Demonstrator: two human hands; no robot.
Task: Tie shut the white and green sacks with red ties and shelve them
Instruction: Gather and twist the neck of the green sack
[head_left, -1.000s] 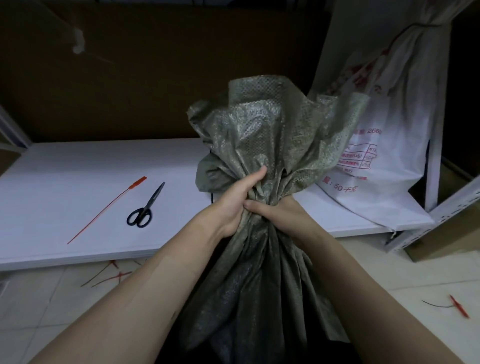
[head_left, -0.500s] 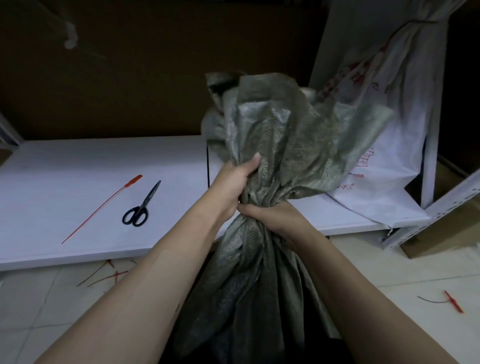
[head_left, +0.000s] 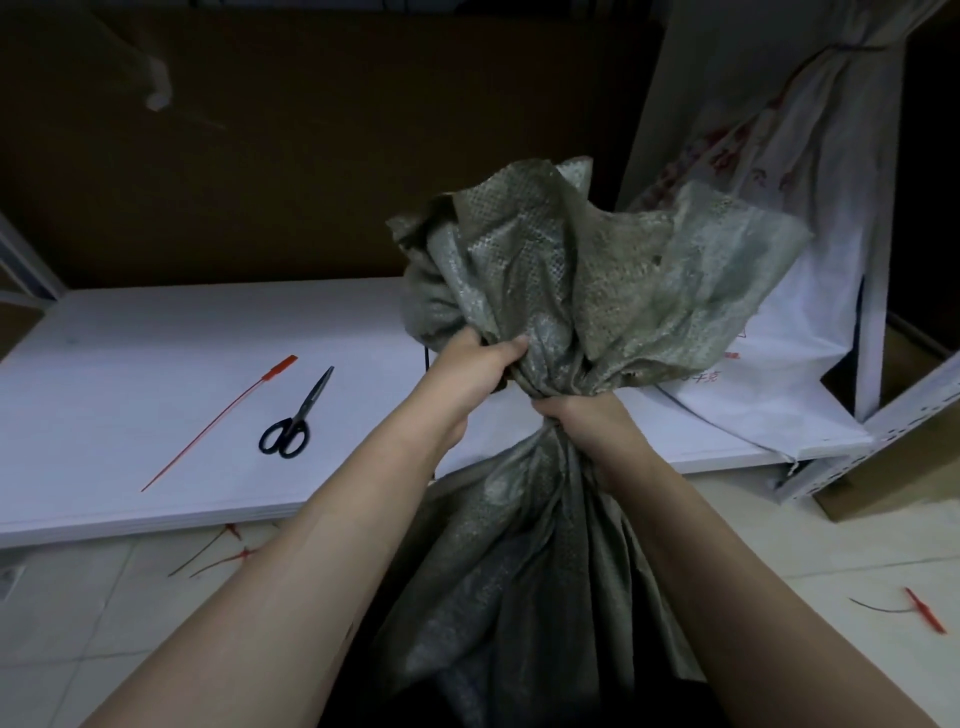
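Head view: left hand (head_left: 475, 371) and right hand (head_left: 584, 418) both clench the green sack (head_left: 566, 291) at its gathered neck.

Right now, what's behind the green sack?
A white sack with red print stands on the white shelf behind the green sack. The green sack's flared top covers part of that print and some shelf.

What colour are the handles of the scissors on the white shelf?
The handles are black, seen best in the head view.
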